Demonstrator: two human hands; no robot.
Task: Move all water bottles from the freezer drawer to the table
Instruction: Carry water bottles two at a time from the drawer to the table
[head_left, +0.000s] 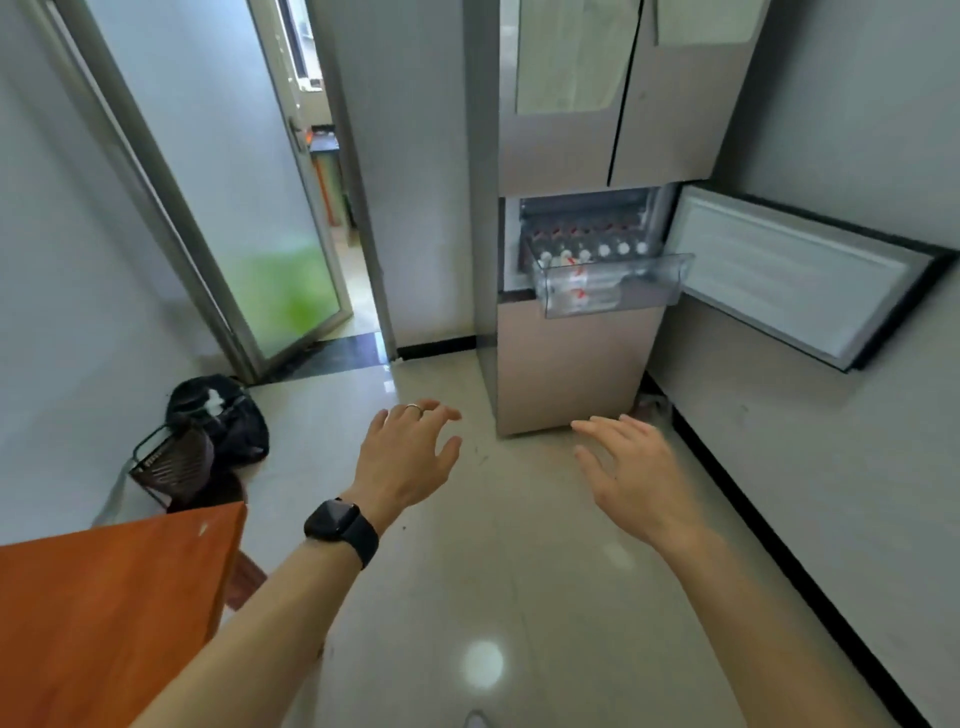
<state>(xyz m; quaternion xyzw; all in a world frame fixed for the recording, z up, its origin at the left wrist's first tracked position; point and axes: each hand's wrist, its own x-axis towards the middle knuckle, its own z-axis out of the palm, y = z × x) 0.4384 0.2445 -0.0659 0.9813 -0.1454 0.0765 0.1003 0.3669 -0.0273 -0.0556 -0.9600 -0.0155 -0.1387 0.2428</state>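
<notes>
Both hands (410, 457) (631, 467) empty; bottles (592, 253) in open drawer (613, 291).

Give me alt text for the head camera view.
Two empty hands, left hand and right hand, reach toward a fridge whose open freezer drawer holds water bottles. An orange table sits lower left.

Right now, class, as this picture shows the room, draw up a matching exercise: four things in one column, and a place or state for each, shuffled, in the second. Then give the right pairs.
Things:
1. freezer drawer
2. freezer door
3. table
4. left hand

Places or states:
A. orange-brown, at the lower left
B. pulled out, with water bottles inside
C. empty, with a ring and a dark watch on its wrist
D. swung open to the right

Pairs: 1-B, 2-D, 3-A, 4-C
</notes>
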